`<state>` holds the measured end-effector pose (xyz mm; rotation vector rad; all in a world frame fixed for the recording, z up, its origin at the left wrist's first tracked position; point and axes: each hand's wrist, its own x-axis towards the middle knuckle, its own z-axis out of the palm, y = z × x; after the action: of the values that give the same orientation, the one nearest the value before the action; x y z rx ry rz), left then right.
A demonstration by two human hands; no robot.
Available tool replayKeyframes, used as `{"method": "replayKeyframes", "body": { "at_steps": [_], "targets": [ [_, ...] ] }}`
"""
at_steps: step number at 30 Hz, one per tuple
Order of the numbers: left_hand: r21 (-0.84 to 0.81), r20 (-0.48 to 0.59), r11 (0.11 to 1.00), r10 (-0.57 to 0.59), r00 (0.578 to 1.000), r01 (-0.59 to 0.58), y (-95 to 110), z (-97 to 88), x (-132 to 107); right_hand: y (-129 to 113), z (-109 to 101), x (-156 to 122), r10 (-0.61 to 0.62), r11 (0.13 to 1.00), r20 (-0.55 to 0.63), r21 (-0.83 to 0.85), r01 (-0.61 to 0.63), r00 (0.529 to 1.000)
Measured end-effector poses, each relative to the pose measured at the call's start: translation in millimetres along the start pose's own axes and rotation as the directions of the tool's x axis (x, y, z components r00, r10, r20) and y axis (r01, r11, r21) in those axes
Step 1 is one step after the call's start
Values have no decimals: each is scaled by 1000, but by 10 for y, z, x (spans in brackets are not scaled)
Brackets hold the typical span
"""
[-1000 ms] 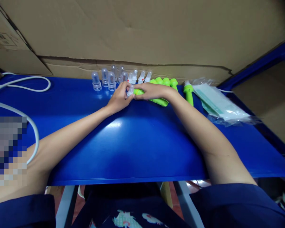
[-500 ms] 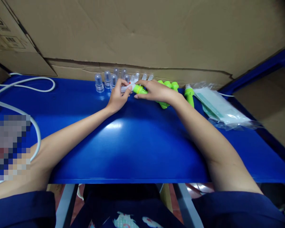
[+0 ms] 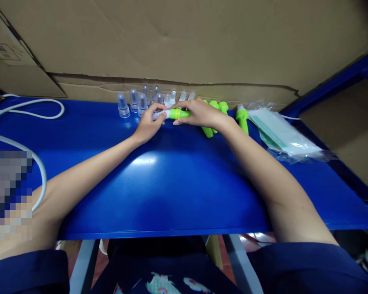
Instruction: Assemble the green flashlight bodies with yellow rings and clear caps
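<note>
Near the top middle, the left hand [image 3: 147, 124] pinches a small clear plastic cap [image 3: 158, 115] against the bright green plastic tube [image 3: 180, 114] gripped by the right hand [image 3: 199, 114], needing a straight push.

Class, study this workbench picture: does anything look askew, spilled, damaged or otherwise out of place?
Nothing is spilled or broken. The only irregularity: one bright green plastic handle lies apart from the green cluster, beside the clear plastic bag.

Glossy blue table [image 3: 178, 183], brown cardboard wall [image 3: 184, 41] behind; blue frame [image 3: 334, 83] at right
</note>
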<state>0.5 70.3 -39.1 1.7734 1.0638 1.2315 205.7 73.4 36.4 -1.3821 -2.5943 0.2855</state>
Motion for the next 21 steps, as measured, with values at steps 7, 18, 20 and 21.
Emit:
{"method": "replayKeyframes", "body": {
  "at_steps": [7,18,20,21],
  "targets": [
    [-33,14,998,54,998,-54,-31,-3,11,-65,12,-27,31,996,24,-80,-29,999],
    [-172,14,983,76,997,-72,-124,-30,56,-165,188,-53,-19,972,-38,-237,10,999],
    [-185,19,981,56,998,-52,-116,-31,54,-206,213,-60,-5,954,-42,-299,-8,999],
    [-186,22,982,46,999,-41,-114,-30,53,-225,230,-63,1,945,-41,-327,-15,999]
  ]
}}
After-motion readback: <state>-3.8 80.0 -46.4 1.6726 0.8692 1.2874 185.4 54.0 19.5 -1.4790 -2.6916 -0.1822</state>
